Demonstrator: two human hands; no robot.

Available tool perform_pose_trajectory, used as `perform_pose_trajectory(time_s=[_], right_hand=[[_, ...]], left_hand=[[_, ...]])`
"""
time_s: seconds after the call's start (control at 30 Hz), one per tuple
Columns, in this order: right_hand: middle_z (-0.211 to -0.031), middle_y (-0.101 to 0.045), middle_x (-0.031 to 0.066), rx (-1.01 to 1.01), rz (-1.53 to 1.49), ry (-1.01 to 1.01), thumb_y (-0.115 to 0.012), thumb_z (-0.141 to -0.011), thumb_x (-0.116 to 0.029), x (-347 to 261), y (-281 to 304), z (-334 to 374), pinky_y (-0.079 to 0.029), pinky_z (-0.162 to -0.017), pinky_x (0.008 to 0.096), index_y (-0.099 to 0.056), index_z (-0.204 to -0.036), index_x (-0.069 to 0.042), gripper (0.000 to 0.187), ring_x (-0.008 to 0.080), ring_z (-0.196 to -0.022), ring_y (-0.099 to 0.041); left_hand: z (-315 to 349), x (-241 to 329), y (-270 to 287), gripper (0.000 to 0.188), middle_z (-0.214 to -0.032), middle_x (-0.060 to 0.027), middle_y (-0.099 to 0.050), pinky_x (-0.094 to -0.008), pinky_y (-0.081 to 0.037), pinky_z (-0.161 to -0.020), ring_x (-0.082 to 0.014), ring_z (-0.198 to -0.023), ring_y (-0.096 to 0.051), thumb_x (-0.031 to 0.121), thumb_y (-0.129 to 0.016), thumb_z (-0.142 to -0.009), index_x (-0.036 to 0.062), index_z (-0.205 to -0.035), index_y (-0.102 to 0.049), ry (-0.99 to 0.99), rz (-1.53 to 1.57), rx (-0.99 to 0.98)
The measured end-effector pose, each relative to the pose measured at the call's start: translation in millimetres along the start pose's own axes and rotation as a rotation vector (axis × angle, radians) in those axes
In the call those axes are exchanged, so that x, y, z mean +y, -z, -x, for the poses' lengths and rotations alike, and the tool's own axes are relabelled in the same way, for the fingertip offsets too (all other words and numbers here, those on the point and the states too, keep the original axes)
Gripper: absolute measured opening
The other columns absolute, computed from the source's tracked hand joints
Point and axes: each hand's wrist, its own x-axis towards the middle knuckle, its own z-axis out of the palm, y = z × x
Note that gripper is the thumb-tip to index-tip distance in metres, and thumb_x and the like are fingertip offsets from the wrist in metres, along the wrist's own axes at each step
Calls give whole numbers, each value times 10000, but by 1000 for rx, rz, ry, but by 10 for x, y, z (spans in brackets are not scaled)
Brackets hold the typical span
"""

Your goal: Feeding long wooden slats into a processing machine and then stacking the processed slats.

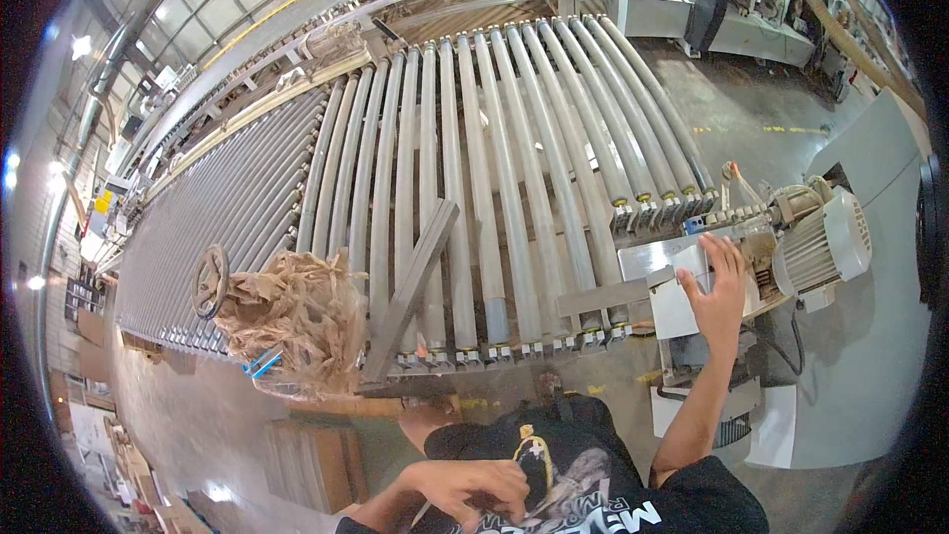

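Note:
In front of my dark printed shirt [593, 480], my left hand [473, 488] is bent inward with its fingers curled; what they hold, if anything, is hidden. My right hand [720, 287] reaches forward at the right, fingers spread over the pale metal plate [657, 258] of a machine. Its thumb is close to the end of a flat grey strip [608, 298], which lies across the near ends of the rollers. A grey motor [820, 242] with cooling fins stands just right of this hand.
A long roller conveyor [499, 178] fills the middle, with a grey bar [415, 287] slanting across it. Left of the bar, crumpled brown plastic [297, 316] covers a part near a handwheel [210, 282]. A large grey cabinet [880, 198] curves along the right; cardboard [311, 460] stands below left.

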Motion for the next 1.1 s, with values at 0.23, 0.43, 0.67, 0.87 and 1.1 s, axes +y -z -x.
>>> perform_pose_trajectory(time_s=[0.23,0.43,0.67,0.87,1.1], right_hand=[[-1513,-617,86,10,-9,6,-815,-909,-395,0,35,-12,-346,-1253,512,-647,-1422,-101,615,358,-1494,-442],[-1501,-623,88,23,-26,12,-824,-907,-359,-24,12,-17,-354,-1248,514,-653,-1409,-102,589,356,-1483,-452],[-1500,-622,97,18,-39,2,-818,-915,-343,-44,29,-9,-353,-1251,516,-659,-1401,-96,568,363,-1480,-452],[-1507,-617,101,11,-21,13,-817,-920,-341,-5,45,-5,-355,-1252,511,-655,-1403,-91,568,360,-1486,-449],[-1515,-616,94,-4,-39,15,-812,-928,-340,21,18,-8,-356,-1253,508,-656,-1408,-94,562,361,-1494,-444]], left_hand=[[9,-263,157,791,-835,-78,-595,-430,-421,-861,-276,-816,-587,811,-511,-968,49,-919,-717,-80,312,-49],[-637,-1062,884,494,-1103,-137,-692,-455,-521,-991,-331,-1077,-663,435,-791,-959,26,-1217,-694,422,-591,1003],[-1280,-2132,1618,790,-1431,-183,-590,-500,-389,-1203,-396,-1403,-502,462,-848,-884,32,-1478,-553,434,-1247,973],[-1126,-2567,1653,776,-1434,-178,-575,-550,-354,-1229,-393,-1429,-478,378,-884,-839,37,-1455,-558,635,-1278,768],[-798,-2485,1453,598,-1309,-163,-654,-492,-503,-1059,-389,-1239,-616,261,-807,-895,66,-1412,-578,540,-1244,925]])
